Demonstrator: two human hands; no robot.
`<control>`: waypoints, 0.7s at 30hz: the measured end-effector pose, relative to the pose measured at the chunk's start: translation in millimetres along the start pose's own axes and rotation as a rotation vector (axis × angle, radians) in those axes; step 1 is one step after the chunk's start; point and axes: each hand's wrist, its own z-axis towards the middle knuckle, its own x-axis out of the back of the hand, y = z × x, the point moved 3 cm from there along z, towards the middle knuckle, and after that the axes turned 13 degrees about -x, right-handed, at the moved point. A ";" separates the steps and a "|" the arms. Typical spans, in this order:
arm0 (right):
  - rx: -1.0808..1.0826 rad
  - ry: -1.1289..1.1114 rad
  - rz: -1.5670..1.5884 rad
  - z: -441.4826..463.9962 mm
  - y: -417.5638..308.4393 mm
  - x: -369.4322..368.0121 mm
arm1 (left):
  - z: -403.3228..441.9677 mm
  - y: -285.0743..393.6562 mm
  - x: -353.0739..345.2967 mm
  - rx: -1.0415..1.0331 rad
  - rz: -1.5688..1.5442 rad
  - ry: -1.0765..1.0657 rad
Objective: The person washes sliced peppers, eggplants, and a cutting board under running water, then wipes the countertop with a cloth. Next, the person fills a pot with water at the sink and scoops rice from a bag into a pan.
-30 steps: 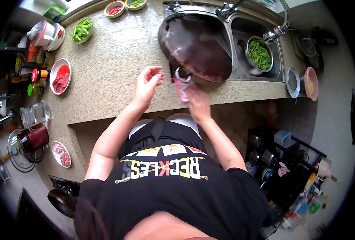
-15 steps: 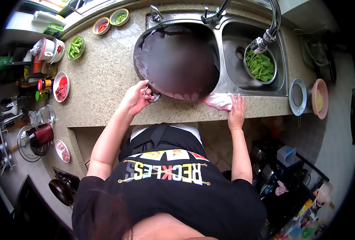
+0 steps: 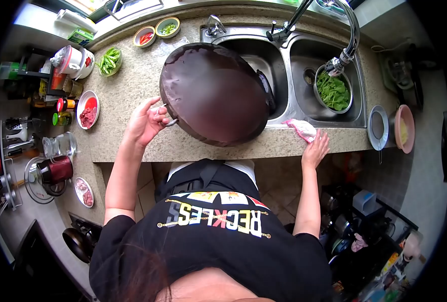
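A large dark wok (image 3: 216, 95) is tilted over the left sink basin and the counter beside it. My left hand (image 3: 149, 120) is closed around its metal loop handle on the near left side. A second, dark handle (image 3: 266, 89) sticks out at the wok's right edge. Below the right basin, my right hand (image 3: 315, 149) rests at the counter's front edge, its fingers on a crumpled white and pink cloth (image 3: 304, 131). The thumb side presses the cloth; part of the grip is hidden.
The right sink basin (image 3: 301, 53) holds a metal bowl of leafy greens (image 3: 334, 91) under the faucet (image 3: 340, 63). Bowls of green peppers (image 3: 109, 61), red slices (image 3: 144, 36) and meat (image 3: 88, 113) stand on the left counter. A strainer (image 3: 379, 126) and pink bowl (image 3: 404, 128) sit far right.
My left hand has pulled the wok left and partly out of the left basin, uncovering its right part. My right hand and the cloth have shifted right along the counter edge.
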 end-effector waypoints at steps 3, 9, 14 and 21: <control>-0.078 0.039 -0.071 -3.8 -13.1 2.3 | -9.0 27.6 31.5 -0.042 -0.013 0.007; 0.006 -0.012 0.008 -31.3 -78.0 21.7 | -10.7 63.6 122.6 -0.117 0.055 0.151; 0.387 -0.133 0.254 -76.9 -175.5 12.4 | -1.7 61.2 185.1 -0.175 0.119 0.217; 0.455 -0.465 0.493 -119.0 -276.8 -14.9 | 30.5 29.0 260.7 -0.185 0.286 0.338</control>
